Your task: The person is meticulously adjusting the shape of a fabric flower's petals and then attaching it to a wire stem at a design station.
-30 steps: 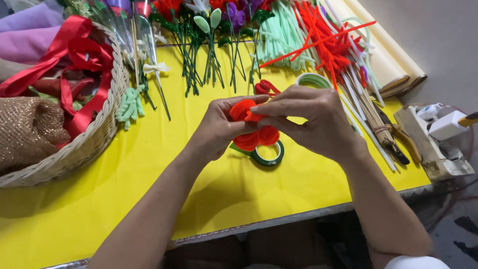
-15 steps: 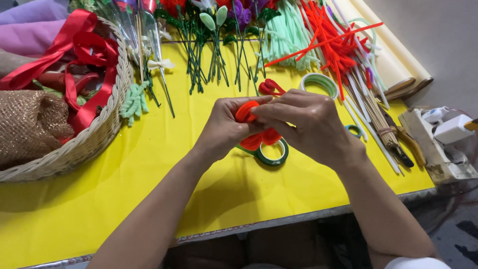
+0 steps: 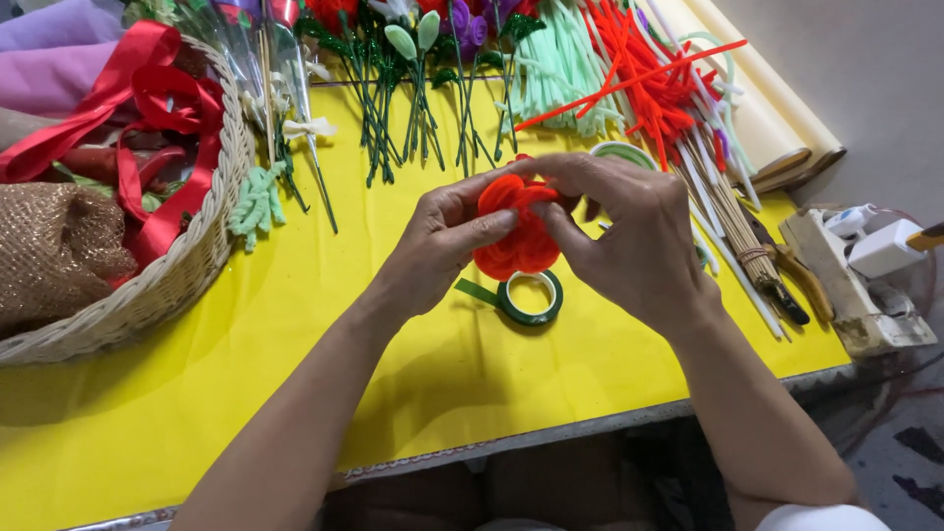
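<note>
Both hands meet above the yellow table [image 3: 295, 393], mid-frame. Left hand [image 3: 433, 246]: thumb and fingers closed on the left side of a red pipe-cleaner flower [image 3: 516, 231], thumb lying across its petals. Right hand [image 3: 629, 236]: fingertips pinched together on the flower's top and right edge; exact contact partly hidden by the knuckles. Flower held off the table, just above a green tape roll [image 3: 531, 298] lying flat. Wicker basket [image 3: 187, 275] with red ribbon [image 3: 147, 98] at left. Loose red pipe cleaners [image 3: 649, 88] at rear right.
</note>
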